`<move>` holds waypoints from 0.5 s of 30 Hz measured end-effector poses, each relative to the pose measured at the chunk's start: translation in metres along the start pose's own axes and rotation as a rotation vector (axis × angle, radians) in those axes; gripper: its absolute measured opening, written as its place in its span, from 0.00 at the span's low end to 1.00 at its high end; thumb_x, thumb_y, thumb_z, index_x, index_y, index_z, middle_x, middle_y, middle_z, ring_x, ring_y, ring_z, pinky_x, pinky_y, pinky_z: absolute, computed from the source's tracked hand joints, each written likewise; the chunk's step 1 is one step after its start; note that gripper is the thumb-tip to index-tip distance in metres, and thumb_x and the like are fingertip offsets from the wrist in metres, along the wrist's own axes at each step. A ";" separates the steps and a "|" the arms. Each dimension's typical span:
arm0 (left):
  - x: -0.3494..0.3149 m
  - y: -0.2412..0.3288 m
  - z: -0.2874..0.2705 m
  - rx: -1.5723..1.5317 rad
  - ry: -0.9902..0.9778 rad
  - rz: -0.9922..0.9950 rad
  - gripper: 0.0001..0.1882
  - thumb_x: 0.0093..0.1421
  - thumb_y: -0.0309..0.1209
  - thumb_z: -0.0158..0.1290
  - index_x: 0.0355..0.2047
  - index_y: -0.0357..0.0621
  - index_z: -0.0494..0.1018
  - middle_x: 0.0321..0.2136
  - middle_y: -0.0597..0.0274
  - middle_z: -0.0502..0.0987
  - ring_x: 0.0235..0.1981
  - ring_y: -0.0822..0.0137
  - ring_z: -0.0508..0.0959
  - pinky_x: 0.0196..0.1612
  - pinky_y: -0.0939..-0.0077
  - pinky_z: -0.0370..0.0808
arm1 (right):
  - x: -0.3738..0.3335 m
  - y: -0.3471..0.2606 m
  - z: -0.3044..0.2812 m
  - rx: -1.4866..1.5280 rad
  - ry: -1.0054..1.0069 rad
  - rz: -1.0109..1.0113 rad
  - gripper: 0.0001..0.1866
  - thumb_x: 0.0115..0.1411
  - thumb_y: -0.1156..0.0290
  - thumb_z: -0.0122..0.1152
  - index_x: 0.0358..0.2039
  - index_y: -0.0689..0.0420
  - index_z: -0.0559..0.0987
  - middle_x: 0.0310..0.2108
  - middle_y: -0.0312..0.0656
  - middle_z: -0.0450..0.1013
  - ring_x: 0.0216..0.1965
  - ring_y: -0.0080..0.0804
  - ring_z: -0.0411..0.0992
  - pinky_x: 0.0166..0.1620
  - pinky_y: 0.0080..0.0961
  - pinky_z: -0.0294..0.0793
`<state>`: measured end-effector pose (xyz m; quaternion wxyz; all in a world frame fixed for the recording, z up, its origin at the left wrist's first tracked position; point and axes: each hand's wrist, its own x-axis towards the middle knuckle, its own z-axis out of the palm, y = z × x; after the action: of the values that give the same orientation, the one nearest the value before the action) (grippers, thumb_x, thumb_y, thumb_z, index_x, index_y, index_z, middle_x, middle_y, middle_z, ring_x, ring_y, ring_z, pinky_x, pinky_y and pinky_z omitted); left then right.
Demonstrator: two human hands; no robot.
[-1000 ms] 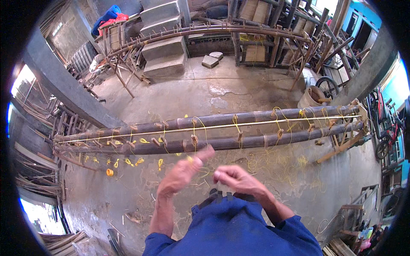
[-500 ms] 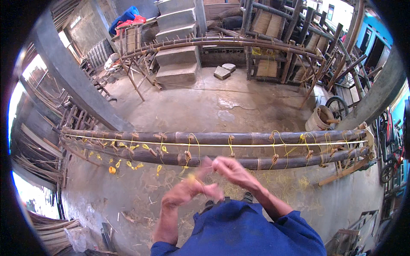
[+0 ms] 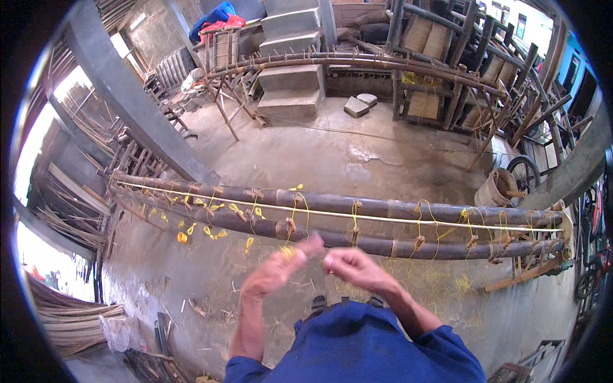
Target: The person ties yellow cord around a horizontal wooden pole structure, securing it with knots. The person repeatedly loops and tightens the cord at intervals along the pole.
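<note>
So, yellow twine bunched at one hand above a dark bamboo rack

The yellow twine point(image 3: 290, 251) is a small, thin, shiny-looking bundle, sitting right against the left hand point(image 3: 273, 272) near the base of the fingers. Those fingers are blurred, so I can't tell if they're open or gripping it. The right hand point(image 3: 355, 268) is just beside it, curled closed with the fingertips bunched together; can't make out any strand between them.

Right past the hands there's a thick, round front bamboo pole point(image 3: 377, 246), dark and smooth with paler joints, and a matching back bamboo pole point(image 3: 399, 210). A slim pale rod point(image 3: 408, 220) runs lengthwise between them, with yellow loops and stubby wooden pegs point(image 3: 418, 242) along the poles. Little knotted yellow bundles point(image 3: 249, 245) dangle off to the left, near an orange-yellow ring point(image 3: 182, 237). Below is a rough, patchy concrete floor point(image 3: 255, 153), and blocky grey steps point(image 3: 290, 102) stand farther back.
</note>
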<state>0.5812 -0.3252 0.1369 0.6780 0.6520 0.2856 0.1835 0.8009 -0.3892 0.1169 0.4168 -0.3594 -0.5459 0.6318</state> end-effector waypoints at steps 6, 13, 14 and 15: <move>-0.003 0.020 0.025 -0.619 0.121 0.244 0.33 0.69 0.49 0.35 0.68 0.51 0.43 0.60 0.53 0.65 0.59 0.60 0.67 0.61 0.62 0.62 | 0.015 0.032 0.015 -0.108 0.003 0.008 0.18 0.69 0.58 0.46 0.28 0.57 0.73 0.20 0.25 0.61 0.24 0.14 0.57 0.27 0.16 0.58; -0.013 -0.008 -0.010 0.299 -0.349 0.207 0.26 0.69 0.47 0.38 0.62 0.51 0.62 0.68 0.59 0.47 0.62 0.57 0.63 0.61 0.51 0.61 | 0.030 0.011 0.003 -0.078 0.210 -0.115 0.18 0.69 0.60 0.44 0.28 0.57 0.75 0.21 0.24 0.61 0.24 0.12 0.57 0.26 0.16 0.57; -0.012 -0.006 -0.005 0.004 -0.202 0.163 0.25 0.69 0.46 0.38 0.62 0.50 0.62 0.67 0.60 0.48 0.62 0.57 0.62 0.62 0.52 0.58 | 0.033 0.038 0.006 -0.077 0.213 -0.176 0.18 0.69 0.60 0.44 0.28 0.57 0.75 0.21 0.24 0.61 0.25 0.13 0.58 0.26 0.16 0.58; -0.014 -0.007 0.000 -0.335 -0.037 0.169 0.25 0.69 0.46 0.37 0.62 0.49 0.62 0.66 0.60 0.50 0.63 0.58 0.61 0.63 0.53 0.56 | 0.027 0.039 0.016 -0.081 0.088 -0.032 0.18 0.69 0.59 0.44 0.29 0.57 0.75 0.22 0.25 0.62 0.26 0.13 0.59 0.28 0.16 0.59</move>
<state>0.5696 -0.3345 0.1325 0.7644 0.5549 0.1825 0.2729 0.7703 -0.3730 0.0811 0.4354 -0.3945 -0.5577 0.5863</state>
